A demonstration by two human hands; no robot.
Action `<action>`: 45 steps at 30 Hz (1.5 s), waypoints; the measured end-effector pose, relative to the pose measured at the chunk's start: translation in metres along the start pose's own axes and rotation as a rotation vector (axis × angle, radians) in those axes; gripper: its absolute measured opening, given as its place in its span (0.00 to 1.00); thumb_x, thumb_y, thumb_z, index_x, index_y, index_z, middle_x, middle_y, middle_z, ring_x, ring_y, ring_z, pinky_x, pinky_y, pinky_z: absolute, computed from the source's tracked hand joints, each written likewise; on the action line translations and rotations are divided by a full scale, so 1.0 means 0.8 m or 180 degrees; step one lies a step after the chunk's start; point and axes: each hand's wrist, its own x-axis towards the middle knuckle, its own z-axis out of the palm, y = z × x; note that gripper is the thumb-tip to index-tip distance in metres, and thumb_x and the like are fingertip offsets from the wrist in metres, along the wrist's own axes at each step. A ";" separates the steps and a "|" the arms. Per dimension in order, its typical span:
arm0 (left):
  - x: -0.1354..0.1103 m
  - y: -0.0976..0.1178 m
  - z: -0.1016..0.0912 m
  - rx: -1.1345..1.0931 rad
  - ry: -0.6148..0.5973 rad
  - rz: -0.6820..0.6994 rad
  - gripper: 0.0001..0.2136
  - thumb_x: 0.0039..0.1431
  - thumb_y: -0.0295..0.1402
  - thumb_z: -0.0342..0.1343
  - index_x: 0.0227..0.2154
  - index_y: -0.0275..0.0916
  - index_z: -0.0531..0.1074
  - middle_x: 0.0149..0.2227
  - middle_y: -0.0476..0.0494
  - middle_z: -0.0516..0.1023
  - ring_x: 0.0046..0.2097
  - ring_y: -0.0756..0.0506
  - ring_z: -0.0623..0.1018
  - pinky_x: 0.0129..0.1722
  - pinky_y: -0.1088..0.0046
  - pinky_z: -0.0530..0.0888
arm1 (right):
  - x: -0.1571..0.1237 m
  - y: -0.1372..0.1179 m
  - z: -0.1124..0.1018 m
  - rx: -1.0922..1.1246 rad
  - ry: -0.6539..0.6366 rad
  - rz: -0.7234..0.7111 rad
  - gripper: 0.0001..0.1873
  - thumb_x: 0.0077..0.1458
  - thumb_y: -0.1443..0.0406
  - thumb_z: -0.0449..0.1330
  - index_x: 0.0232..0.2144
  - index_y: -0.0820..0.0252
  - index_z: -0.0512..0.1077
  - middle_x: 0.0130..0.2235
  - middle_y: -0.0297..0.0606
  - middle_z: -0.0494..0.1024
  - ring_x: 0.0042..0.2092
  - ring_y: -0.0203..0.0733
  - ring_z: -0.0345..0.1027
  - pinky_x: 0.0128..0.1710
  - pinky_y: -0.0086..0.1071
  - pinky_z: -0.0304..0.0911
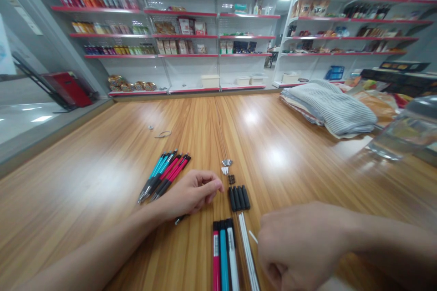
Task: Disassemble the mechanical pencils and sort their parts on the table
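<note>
My left hand (200, 191) rests on the wooden table with its fingers curled. A dark pen tip (180, 219) pokes out from under it; the rest is hidden. Close to its fingertips lie small silver cone tips (226, 163), short white pieces (225, 170), small dark rings (231, 179) and a row of black grip sleeves (239, 198). My right hand (300, 241) is closed, its fingers mostly turned away. A thin white stick (253, 236) shows at its edge. Left of it lie white refill tubes (249, 254) and pink, blue and white pen barrels (224, 254) with black ends.
Several assembled blue and pink pens (165, 175) lie left of my left hand. Farther back are a thin loop (164, 134) and a small bit (150, 127). Folded striped cloth (331, 104) and a clear container (406, 132) stand right. Stocked shelves (184, 36) line the back.
</note>
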 end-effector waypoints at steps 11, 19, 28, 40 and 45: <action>0.000 0.001 0.001 0.0056 0.0039 -0.0002 0.15 0.60 0.45 0.53 0.33 0.35 0.70 0.21 0.55 0.64 0.15 0.59 0.57 0.12 0.85 0.53 | 0.003 0.017 0.002 0.0081 0.0331 0.0097 0.06 0.43 0.68 0.62 0.28 0.59 0.76 0.24 0.25 0.74 0.24 0.28 0.63 0.19 0.20 0.51; -0.001 0.002 0.001 0.0010 0.0027 -0.0042 0.15 0.60 0.44 0.53 0.33 0.35 0.70 0.21 0.55 0.64 0.14 0.60 0.56 0.12 0.85 0.52 | -0.004 0.023 0.004 -0.0338 0.0673 -0.0283 0.14 0.44 0.71 0.59 0.35 0.56 0.77 0.28 0.31 0.78 0.27 0.33 0.64 0.24 0.25 0.50; -0.001 0.003 0.002 0.0029 0.0096 -0.0063 0.16 0.59 0.45 0.53 0.33 0.35 0.70 0.21 0.55 0.64 0.15 0.59 0.56 0.12 0.85 0.52 | 0.000 0.025 0.002 -0.0674 0.0788 -0.0560 0.10 0.48 0.69 0.59 0.34 0.55 0.77 0.29 0.32 0.78 0.27 0.34 0.63 0.26 0.28 0.48; -0.001 0.004 0.002 0.0053 0.0090 -0.0063 0.16 0.59 0.46 0.53 0.33 0.35 0.70 0.21 0.55 0.64 0.14 0.59 0.56 0.12 0.85 0.52 | 0.003 0.017 -0.004 -0.0984 0.1080 -0.0394 0.15 0.50 0.68 0.58 0.42 0.56 0.72 0.27 0.33 0.75 0.24 0.33 0.59 0.23 0.29 0.40; -0.001 0.005 0.002 0.0048 0.0097 -0.0052 0.16 0.58 0.46 0.53 0.33 0.35 0.70 0.21 0.55 0.64 0.15 0.59 0.56 0.12 0.84 0.52 | 0.003 0.018 -0.006 -0.1004 0.1117 -0.0462 0.16 0.52 0.68 0.57 0.45 0.54 0.71 0.29 0.33 0.77 0.26 0.34 0.63 0.23 0.29 0.41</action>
